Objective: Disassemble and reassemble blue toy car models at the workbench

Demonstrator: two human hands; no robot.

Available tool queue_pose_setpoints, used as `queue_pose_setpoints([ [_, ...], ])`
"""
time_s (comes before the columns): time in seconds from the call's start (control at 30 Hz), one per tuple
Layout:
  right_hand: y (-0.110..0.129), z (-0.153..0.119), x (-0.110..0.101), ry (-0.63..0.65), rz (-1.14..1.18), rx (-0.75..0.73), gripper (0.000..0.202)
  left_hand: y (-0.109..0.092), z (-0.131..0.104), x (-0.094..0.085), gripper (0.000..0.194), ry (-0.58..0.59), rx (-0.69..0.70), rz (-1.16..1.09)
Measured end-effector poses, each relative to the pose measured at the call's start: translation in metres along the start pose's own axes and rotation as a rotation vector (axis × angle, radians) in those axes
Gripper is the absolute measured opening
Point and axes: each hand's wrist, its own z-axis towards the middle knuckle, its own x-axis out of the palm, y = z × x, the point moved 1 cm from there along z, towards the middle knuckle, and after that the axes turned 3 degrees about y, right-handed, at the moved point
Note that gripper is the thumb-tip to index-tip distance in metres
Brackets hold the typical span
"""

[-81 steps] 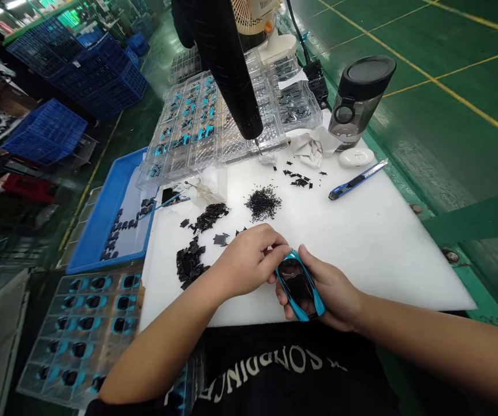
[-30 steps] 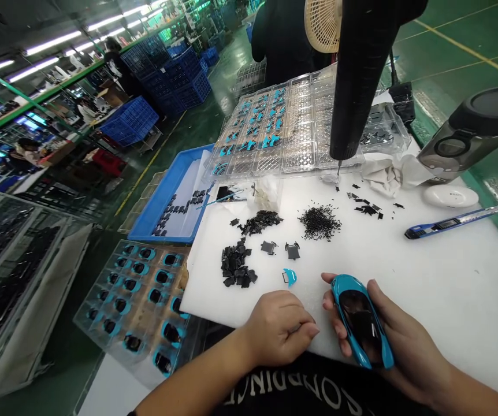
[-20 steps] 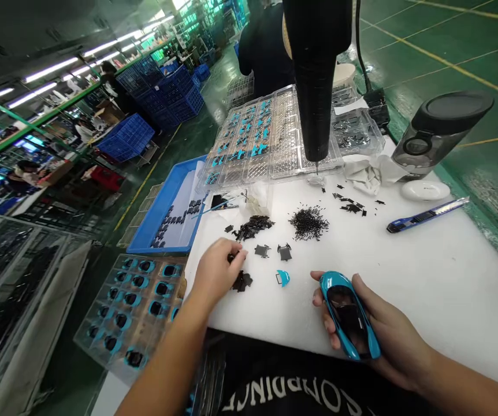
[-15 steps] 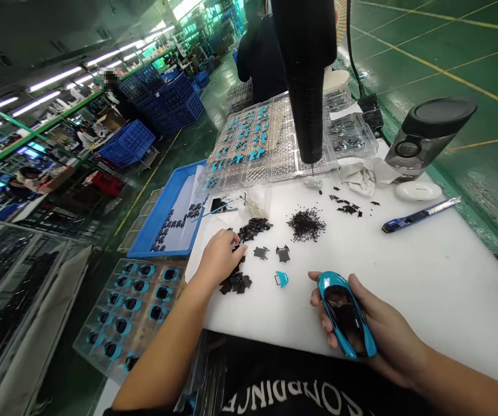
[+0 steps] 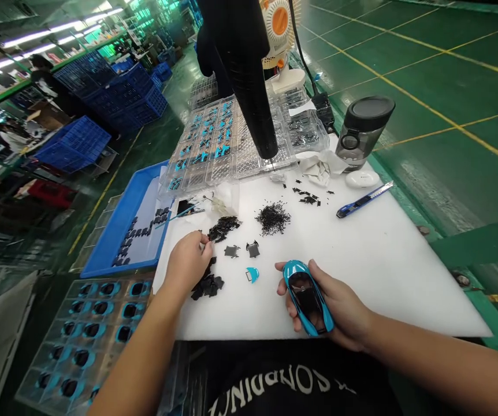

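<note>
We had the blue car body [image 5: 307,297] in our right hand [image 5: 339,306], thumb and fingers clamped along its sides, over the near part of the white board [image 5: 405,277]. Our left hand [image 5: 187,260] was at the black parts [image 5: 208,286] on the left: thumb and fingertips close together, couldn't tell if they pinched one. Between hands, on the board: small blue piece [image 5: 254,274], two grey pieces [image 5: 253,250] just beyond. Heap of tiny black bits [image 5: 274,218] farther out. Utility knife [image 5: 364,199] lay far right, well apart from both hands.
</note>
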Motion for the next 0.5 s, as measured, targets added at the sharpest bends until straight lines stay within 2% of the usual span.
queue_pose_setpoints([
  [0.2, 0.0, 0.0, 0.0, 0.003, 0.022, 0.004, 0.05, -0.008, -0.022, -0.008, 0.011, -0.05, 0.005, -0.263],
  [0.33, 0.002, -0.002, 0.002, -0.035, 0.027, 0.013, 0.048, -0.017, -0.04, -0.004, 0.029, -0.078, 0.037, -0.572],
  [0.4, 0.003, -0.002, 0.004, -0.046, 0.022, 0.015, 0.046, -0.021, -0.045, 0.0, 0.025, -0.052, 0.008, -0.735],
  [0.5, 0.004, -0.001, 0.007, -0.053, 0.028, 0.024, 0.043, -0.028, -0.05, 0.006, 0.022, 0.053, -0.073, -1.048],
])
